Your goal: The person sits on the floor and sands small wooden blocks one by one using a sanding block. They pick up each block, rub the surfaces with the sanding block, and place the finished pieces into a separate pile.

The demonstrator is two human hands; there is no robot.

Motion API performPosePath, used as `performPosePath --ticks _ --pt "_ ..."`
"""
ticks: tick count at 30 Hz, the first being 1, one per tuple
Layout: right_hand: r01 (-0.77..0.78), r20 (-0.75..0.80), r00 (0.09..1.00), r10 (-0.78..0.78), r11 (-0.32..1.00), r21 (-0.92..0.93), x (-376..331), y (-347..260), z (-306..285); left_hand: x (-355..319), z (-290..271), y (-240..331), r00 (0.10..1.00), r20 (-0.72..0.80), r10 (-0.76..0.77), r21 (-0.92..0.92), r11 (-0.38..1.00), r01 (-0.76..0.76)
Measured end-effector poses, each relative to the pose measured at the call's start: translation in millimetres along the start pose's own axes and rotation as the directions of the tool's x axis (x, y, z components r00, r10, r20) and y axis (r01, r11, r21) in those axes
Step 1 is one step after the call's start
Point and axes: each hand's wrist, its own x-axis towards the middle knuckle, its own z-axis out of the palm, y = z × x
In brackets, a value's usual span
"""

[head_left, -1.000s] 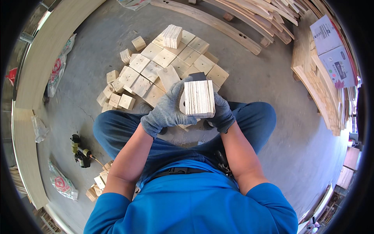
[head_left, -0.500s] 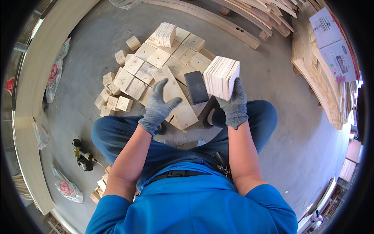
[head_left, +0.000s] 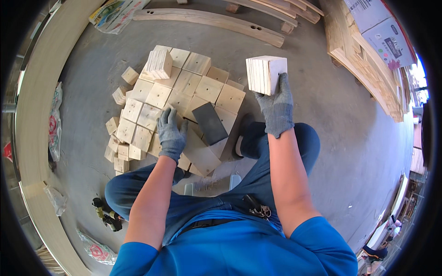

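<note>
My right hand (head_left: 276, 106), in a grey knit glove, is closed around a stack of thin square wood pieces (head_left: 264, 76) with layered edges, held up to the right of the blocks. My left hand (head_left: 172, 140), gloved alike, lies over a flat wooden board (head_left: 201, 154) with its fingers stretched out and the thumb apart. That board rests aslant on the near side of a group of square-topped wooden blocks (head_left: 187, 82). A dark grey rectangular block (head_left: 210, 123) sits beside it. Another layered stack (head_left: 159, 64) stands on the far blocks.
Small wood offcuts (head_left: 123, 152) lie left of the group. A nail gun (head_left: 107, 215) is on the floor by my left knee. Long timbers (head_left: 209, 22) lie beyond, and stacked wood with a carton (head_left: 389, 39) stands at right. Plastic bags (head_left: 55, 122) lie at left.
My left hand has come down from above the board onto it. My right hand still holds the layered stack, now turned and farther from the dark block. The whole view has shifted.
</note>
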Motion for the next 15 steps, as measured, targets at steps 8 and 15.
performPosePath --ticks 8,15 --pt "0.088 -0.101 0.976 -0.194 0.771 -0.631 123 0 -19 -9 20 -1 1.0 0.021 0.006 0.06 0.998 -0.007" --pt "-0.088 -0.154 0.973 -0.169 0.346 -0.934 202 35 -122 -5 11 0 0.998 0.049 -0.028 0.067 0.997 0.025"
